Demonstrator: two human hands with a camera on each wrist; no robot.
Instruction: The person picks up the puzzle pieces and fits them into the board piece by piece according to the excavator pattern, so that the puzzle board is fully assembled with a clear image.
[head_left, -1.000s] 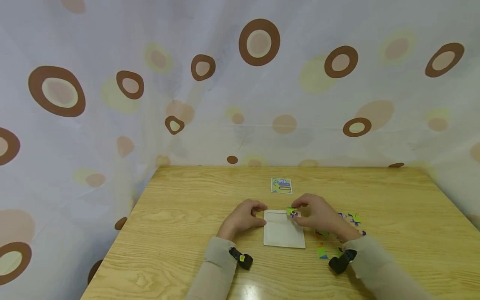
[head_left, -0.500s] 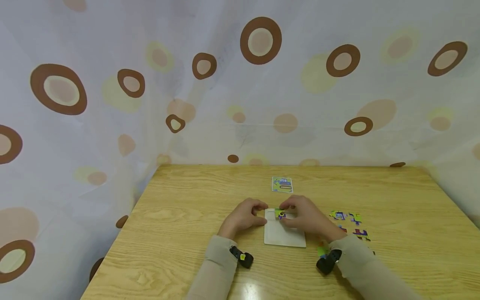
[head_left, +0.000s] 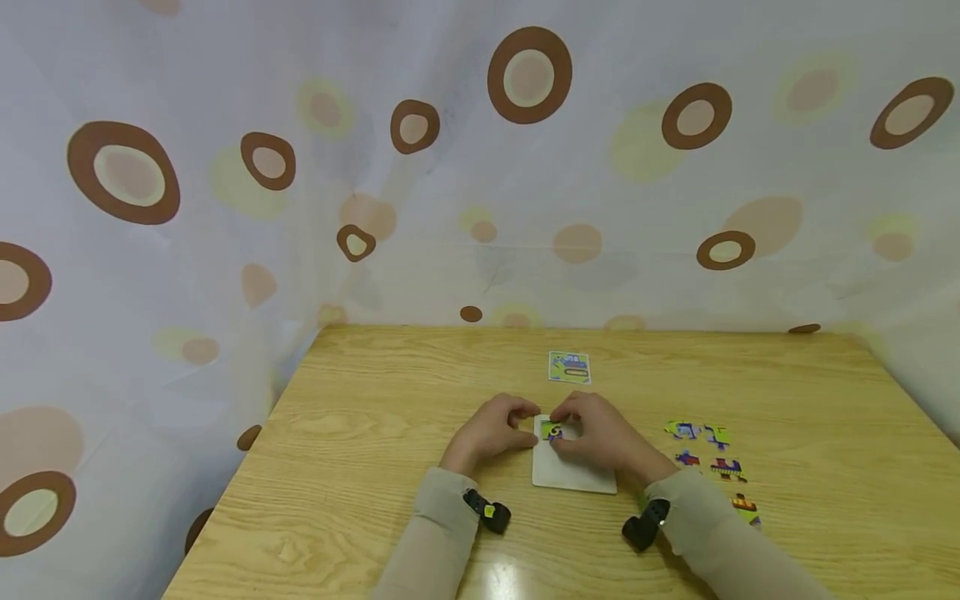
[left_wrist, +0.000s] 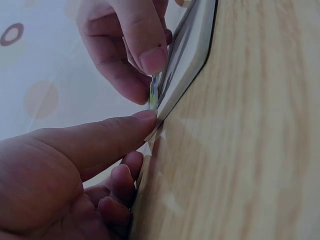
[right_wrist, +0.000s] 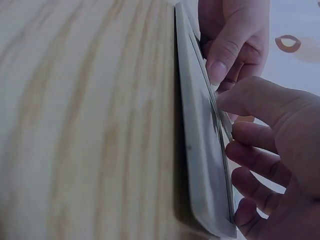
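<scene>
- Piece [head_left: 551, 431]: between thumb and fingertips of the right hand [head_left: 596, 429], at the back left corner of the tray [head_left: 576, 474]. I cannot tell from here whether it lies flat on the tray floor.
- Right fingers: narrow, pinching the piece from its near and far sides. My reading: this grip leaves part of the printed face uncovered and allows small shifts or turns.
- Left hand [head_left: 489, 433]: fingers loosely bent, thumb and index well apart, tips against the tray's left edge. No piece in them that I can see. I judge they brace the tray against sliding on the table [head_left: 390, 392].
- Left wrist view: I have the piece almost edge-on below the right thumb [left_wrist: 152, 59], with the left thumb [left_wrist: 112, 136] just beside it at the rim. I suspect that thumb also acts as a stop.
- Card [head_left: 570, 367]: beyond both hands' fingertips, picture up. I take the spot as chosen to stay in sight, out of the fingers' way.
- Loose pieces [head_left: 727, 468]: to the right of the right fingers, spread out; the right arm hides some. Spacing probably makes each easy to pick out.
</scene>
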